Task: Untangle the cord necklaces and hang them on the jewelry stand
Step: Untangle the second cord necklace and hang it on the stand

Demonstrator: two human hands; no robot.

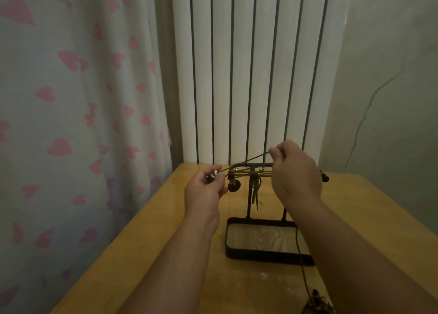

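Observation:
A black metal jewelry stand [248, 202] rises from a tray base with a wooden floor [265, 258] on the table. Several brown cords [244, 171] lie across its top bar, with a dark round pendant [234, 186] and a long dark pendant [255, 190] hanging below. My left hand [207, 193] pinches one end of a thin brown cord [246, 161] with a small white bead, just left of the bar. My right hand [296, 169] pinches the same cord above the bar's right end, holding it taut. A cord end with a dark tip [324, 177] sticks out behind my right hand.
The yellow wooden table [166, 242] stands against a white ribbed radiator [248, 76], with a heart-patterned curtain [71, 124] on the left. A dark cord [302, 266] runs down from the stand toward a dark tangled bunch [317, 304] at the table's near edge.

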